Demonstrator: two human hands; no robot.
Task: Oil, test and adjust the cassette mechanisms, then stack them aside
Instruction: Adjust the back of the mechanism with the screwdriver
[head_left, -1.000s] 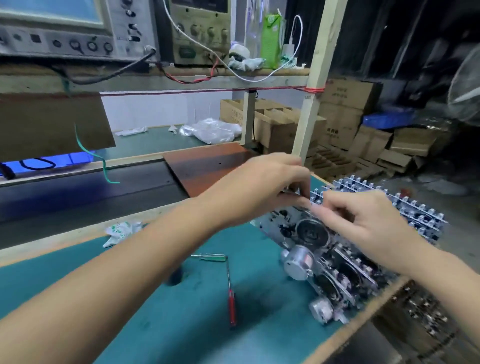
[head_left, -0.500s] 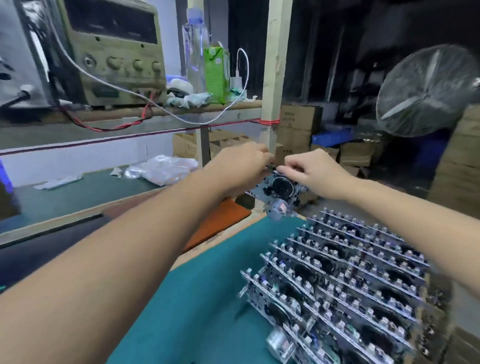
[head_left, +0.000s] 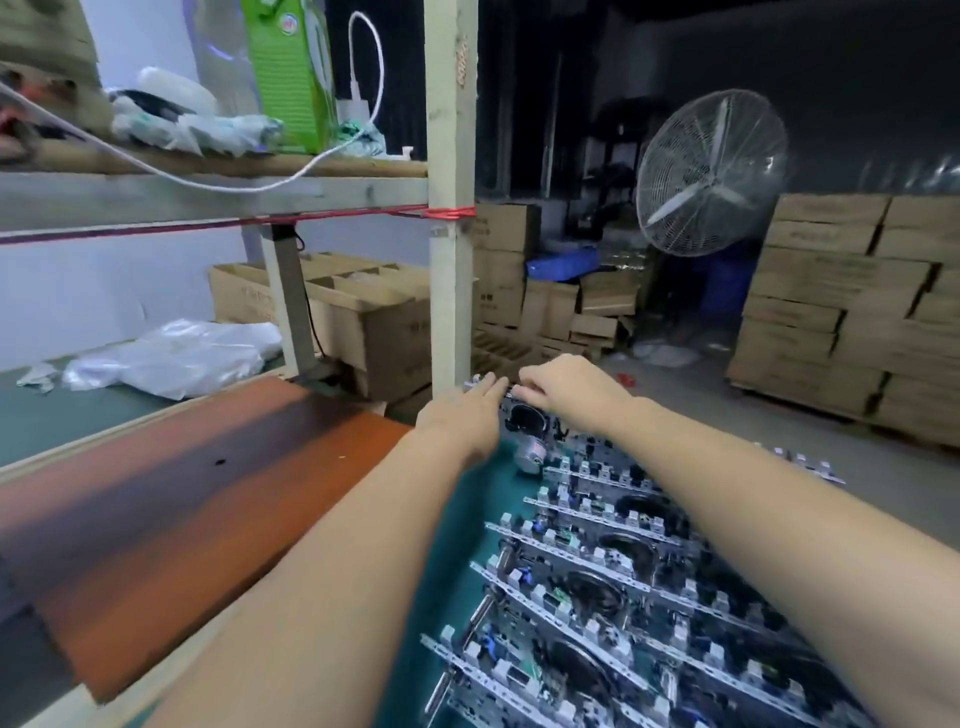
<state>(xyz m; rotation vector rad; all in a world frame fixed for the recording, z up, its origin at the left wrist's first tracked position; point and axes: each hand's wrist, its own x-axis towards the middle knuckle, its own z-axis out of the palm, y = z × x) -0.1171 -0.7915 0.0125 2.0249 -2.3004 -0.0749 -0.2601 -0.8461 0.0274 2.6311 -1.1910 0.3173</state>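
At the far end of the rows of stacked mechanisms (head_left: 597, 587), beside the wooden post (head_left: 451, 208), I have brought the cassette mechanism (head_left: 524, 422) down so it stands on edge on the green mat (head_left: 457, 545), touching the back row. Half a second ago I held it up in the air, clear of the pile; a second ago it was still at the near edge of the bench, by the screwdrivers, which are out of view now. My right hand (head_left: 566, 392) pinches its top edge with curled fingers. My left hand (head_left: 465, 415) has let go, as far as I can judge: its fingers lie nearly straight against the left end of the top rail, steadying rather than gripping. I read this as the stacking step almost done for this unit, with only the release left. My view has swung right toward the fan (head_left: 711, 171) and the cardboard boxes (head_left: 841, 312).
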